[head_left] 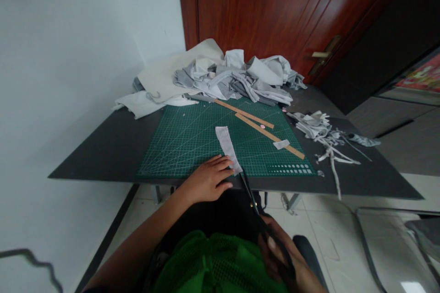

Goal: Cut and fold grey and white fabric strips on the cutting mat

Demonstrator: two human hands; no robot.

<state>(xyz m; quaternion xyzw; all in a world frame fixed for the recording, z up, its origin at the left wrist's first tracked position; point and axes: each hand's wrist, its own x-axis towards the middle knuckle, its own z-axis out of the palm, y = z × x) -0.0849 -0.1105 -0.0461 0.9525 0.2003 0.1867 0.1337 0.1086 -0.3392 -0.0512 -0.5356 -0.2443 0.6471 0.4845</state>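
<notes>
A narrow strip of pale grey fabric [225, 139] lies on the green cutting mat [185, 142], its lower end near the table's front edge. My left hand [209, 178] rests flat over that edge, fingers stretched out, with fingertips touching the strip's left side. In my right hand [280, 249] is a pair of black-handled scissors [253, 204], the fingers wrapped round the handles. The blades point up and away from me and meet the strip's lower end. Whether they have cut into it I cannot tell.
Two wooden rulers [271, 135] lie on the mat, with a small fabric scrap [281, 144] across one. Behind is a heap of grey and white fabric [237, 78]. Thin offcuts [319, 128] are piled at the right. A wall and a door [268, 9] bound the table.
</notes>
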